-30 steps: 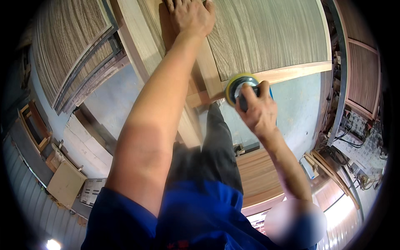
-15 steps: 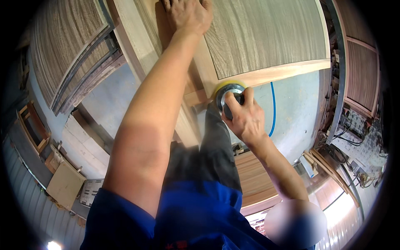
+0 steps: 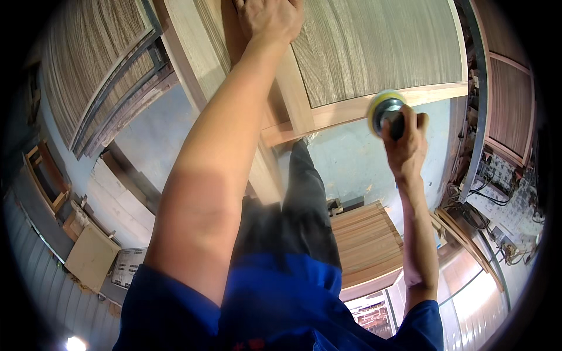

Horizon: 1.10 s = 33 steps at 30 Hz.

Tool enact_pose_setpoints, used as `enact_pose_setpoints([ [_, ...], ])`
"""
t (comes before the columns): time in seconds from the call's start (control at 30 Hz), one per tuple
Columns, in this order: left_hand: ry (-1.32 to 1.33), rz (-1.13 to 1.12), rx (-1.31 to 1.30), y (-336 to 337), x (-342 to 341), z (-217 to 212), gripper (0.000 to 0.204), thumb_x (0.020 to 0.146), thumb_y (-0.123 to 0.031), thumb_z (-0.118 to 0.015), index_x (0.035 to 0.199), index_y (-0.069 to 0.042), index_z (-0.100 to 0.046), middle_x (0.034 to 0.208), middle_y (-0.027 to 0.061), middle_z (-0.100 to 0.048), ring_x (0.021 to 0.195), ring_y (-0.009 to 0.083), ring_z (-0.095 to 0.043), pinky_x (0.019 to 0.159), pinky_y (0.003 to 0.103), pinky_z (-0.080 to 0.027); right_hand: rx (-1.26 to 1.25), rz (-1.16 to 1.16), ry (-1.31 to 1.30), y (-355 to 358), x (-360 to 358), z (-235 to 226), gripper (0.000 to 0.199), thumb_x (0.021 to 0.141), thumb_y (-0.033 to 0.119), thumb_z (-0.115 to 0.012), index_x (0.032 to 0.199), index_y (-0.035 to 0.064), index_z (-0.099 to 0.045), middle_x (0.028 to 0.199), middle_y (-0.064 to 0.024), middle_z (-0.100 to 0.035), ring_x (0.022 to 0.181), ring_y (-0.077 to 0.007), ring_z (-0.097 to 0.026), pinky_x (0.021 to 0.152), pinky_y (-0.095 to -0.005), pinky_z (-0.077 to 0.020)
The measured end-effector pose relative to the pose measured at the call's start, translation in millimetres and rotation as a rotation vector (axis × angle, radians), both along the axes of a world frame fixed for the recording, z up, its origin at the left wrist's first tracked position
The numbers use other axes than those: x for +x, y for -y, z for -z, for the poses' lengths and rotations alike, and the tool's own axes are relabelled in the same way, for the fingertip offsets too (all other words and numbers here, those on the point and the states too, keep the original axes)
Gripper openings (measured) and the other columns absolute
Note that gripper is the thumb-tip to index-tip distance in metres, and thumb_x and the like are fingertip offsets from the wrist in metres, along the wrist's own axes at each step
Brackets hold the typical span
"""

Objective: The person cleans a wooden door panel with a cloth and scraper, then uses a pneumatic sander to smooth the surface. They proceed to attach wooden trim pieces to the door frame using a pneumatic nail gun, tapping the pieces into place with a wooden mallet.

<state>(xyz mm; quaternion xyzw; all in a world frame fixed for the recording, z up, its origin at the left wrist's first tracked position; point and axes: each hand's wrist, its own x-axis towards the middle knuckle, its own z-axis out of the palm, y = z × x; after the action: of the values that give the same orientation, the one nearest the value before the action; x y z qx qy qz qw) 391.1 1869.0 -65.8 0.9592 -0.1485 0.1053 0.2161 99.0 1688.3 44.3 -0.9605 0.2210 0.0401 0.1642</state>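
A round orbital sander (image 3: pixel 381 111), dark with a yellow pad rim, is in my right hand (image 3: pixel 408 143), fingers wrapped round its top. Its pad sits against the pale near rail (image 3: pixel 436 93) of a framed wooden panel (image 3: pixel 380 44), whose middle has grey-brown grain. My left hand (image 3: pixel 270 22) lies on the panel's left part at the top of the view. Its fingers look spread, though their tips are cut off by the picture's edge.
Stacked grained panels (image 3: pixel 96 64) stand at the far left. Another board with a striped face (image 3: pixel 369 245) is low beside my leg. At the right are a reddish framed panel (image 3: pixel 509 108) and a scuffed bench (image 3: pixel 509 187) with tangled black cables.
My right hand has carried the sander to the right along the near rail, away from the corner joint. The blue hose no longer shows. My left hand has hardly shifted.
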Motion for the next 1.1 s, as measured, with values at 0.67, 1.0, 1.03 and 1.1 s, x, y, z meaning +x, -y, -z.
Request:
enact_pose_setpoints([
  [0.67, -0.019, 0.003, 0.017, -1, 1, 1, 0.076, 0.104, -0.037, -0.050, 0.161, 0.009, -0.031, 0.172, 0.0244, -0.027, 0.162, 0.0347, -0.018, 0.135, 0.048, -0.005, 0.086, -0.382, -0.026, -77, 11, -5, 0.047, 0.079, 0.022, -0.082, 0.121, 0.0194, -0.063, 0.110, -0.0205, -0.055, 0.077, -0.0395, -0.070, 0.062, -0.0469, -0.0605],
  [1.0, -0.014, -0.010, 0.015, 1, 0, -1, 0.075, 0.104, -0.036, -0.051, 0.161, 0.009, -0.033, 0.172, 0.0238, -0.028, 0.162, 0.0345, -0.018, 0.135, 0.048, -0.005, 0.035, -0.311, -0.137, -52, 14, -9, 0.047, 0.080, 0.020, -0.083, 0.123, 0.0178, -0.064, 0.113, -0.0221, -0.056, 0.081, -0.0421, -0.070, 0.069, -0.0500, -0.0604],
  [1.03, -0.008, -0.008, 0.024, -1, 0, 0, 0.075, 0.104, -0.036, -0.051, 0.161, 0.009, -0.033, 0.172, 0.0236, -0.028, 0.162, 0.0345, -0.018, 0.135, 0.048, -0.005, 0.080, -0.393, -0.070, -73, 13, -10, 0.049, 0.077, 0.020, -0.084, 0.122, 0.0181, -0.063, 0.113, -0.0219, -0.056, 0.081, -0.0407, -0.070, 0.067, -0.0480, -0.0607],
  [1.1, -0.006, 0.002, 0.032, 0, -1, 1, 0.075, 0.105, -0.036, -0.050, 0.162, 0.008, -0.031, 0.172, 0.0234, -0.027, 0.163, 0.0344, -0.017, 0.135, 0.048, -0.004, 0.077, -0.463, -0.009, -93, 9, -3, 0.057, 0.071, 0.020, -0.086, 0.122, 0.0182, -0.062, 0.112, -0.0214, -0.055, 0.081, -0.0374, -0.070, 0.065, -0.0431, -0.0611],
])
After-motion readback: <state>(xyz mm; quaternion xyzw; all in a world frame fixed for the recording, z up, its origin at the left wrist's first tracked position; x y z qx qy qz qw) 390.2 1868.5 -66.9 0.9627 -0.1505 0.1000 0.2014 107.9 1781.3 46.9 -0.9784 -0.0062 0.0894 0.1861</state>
